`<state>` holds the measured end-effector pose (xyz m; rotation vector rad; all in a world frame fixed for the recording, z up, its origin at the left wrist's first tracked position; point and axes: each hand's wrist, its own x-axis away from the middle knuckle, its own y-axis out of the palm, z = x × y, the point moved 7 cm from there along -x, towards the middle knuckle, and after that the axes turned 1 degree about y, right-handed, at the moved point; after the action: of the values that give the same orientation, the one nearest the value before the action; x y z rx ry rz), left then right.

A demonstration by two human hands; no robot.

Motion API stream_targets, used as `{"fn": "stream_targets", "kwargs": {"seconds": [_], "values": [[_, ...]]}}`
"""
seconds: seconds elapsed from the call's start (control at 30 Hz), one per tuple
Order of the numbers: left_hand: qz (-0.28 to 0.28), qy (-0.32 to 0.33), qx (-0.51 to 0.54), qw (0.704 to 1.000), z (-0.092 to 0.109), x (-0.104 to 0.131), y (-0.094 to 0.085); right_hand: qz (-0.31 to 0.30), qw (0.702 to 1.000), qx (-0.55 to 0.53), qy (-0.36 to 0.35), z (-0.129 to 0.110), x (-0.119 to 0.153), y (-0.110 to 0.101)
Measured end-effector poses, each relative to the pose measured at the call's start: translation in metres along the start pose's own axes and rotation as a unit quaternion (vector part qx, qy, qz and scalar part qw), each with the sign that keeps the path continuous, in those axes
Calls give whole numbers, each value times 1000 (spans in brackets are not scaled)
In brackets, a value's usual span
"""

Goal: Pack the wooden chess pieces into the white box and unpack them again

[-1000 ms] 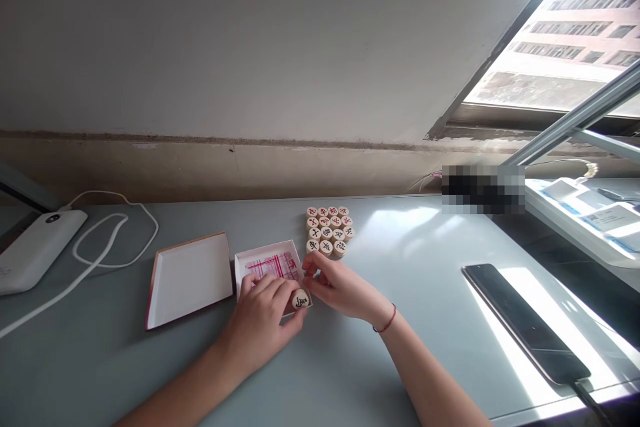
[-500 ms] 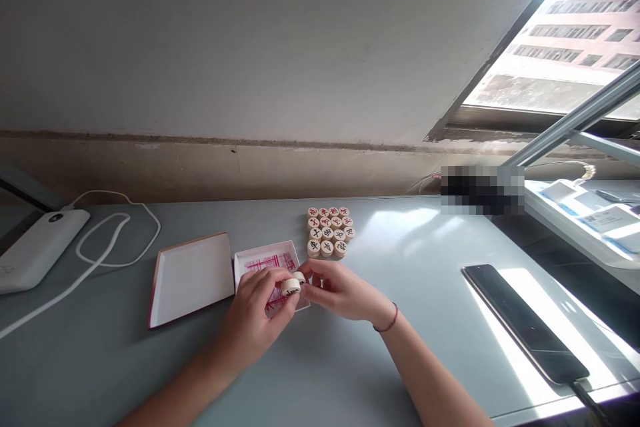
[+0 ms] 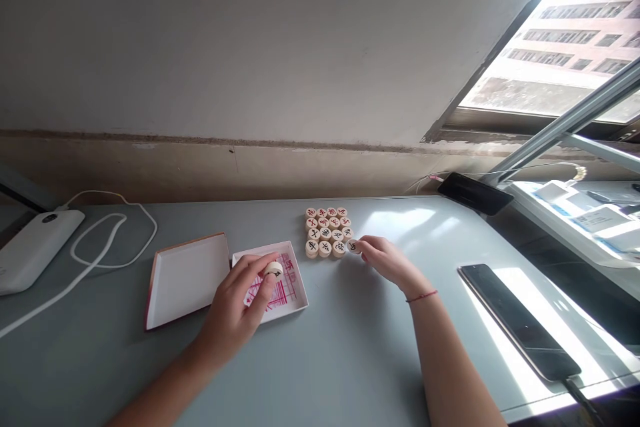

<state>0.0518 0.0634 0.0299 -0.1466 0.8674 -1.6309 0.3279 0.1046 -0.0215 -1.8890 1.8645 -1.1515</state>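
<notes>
The left hand (image 3: pixel 235 307) pinches a round piece (image 3: pixel 273 270) above the box (image 3: pixel 296 307) (red-lined sheet (image 3: pixel 286 285) inside); the right hand (image 3: pixel 389 263) grips another piece (image 3: pixel 353 246), just right of the near row (image 3: pixel 325 249).

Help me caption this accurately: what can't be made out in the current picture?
All in the head view:
White square cardboard box: near left corner hidden behind the left hand.
Cream disc-shaped wooden-looking piece in that hand: marking tilted and too small to read.
Similar piece farther right: one side covered by the right hand.
White rounded plastic power bank: cut off by the picture's left edge.
</notes>
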Motion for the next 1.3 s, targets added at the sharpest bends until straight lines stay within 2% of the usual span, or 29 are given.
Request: {"fn": "stream_targets", "kwargs": {"seconds": [0.1, 0.23, 0.33, 0.37, 0.43, 0.5, 0.53, 0.63, 0.87, 0.93, 1.0, 1.07, 1.17, 1.23, 1.3], "values": [[-9, -3, 0, 1000, -2, 2, 3, 2, 999, 39, 6, 3, -1, 4], [-17, 3, 2, 1000, -3, 3, 7, 34, 996, 87, 8, 4, -1, -3], [-20, 7, 4, 1000, -2, 3, 9, 57, 996, 58, -36, -9, 6, -6], [-21, 9, 7, 1000, -2, 3, 10, 37, 996, 29, -71, -19, 11, -1], [-24, 14, 14, 1000, -1, 4, 13, -58, 985, -34, -157, -43, 23, 18], [-26, 20, 20, 999, 0, 4, 15, -170, 956, -72, -227, -66, 41, 42], [-25, 24, 22, 999, 0, 5, 16, -207, 943, -77, -249, -74, 48, 51], [-23, 44, 24, 999, 3, 5, 17, -239, 928, -69, -279, -88, 58, 67], [-36, 55, 16, 998, 4, 4, 20, -226, 928, -62, -288, -90, 57, 72], [-40, 53, -2, 998, 4, 4, 20, -226, 928, -70, -287, -88, 56, 69], [-55, 63, -34, 996, 5, 4, 21, -196, 938, -90, -270, -80, 48, 58], [-89, 103, -80, 987, 8, 5, 26, -117, 960, -114, -226, -63, 33, 36], [-154, 164, -150, 963, 10, 11, 37, 15, 987, -105, -122, -28, 11, 2], [-183, 175, -178, 951, 8, 15, 42, 38, 995, -71, -65, -9, 2, -9], [-196, 177, -190, 946, 6, 17, 45, 20, 998, -45, -32, 1, -3, -10]]}}
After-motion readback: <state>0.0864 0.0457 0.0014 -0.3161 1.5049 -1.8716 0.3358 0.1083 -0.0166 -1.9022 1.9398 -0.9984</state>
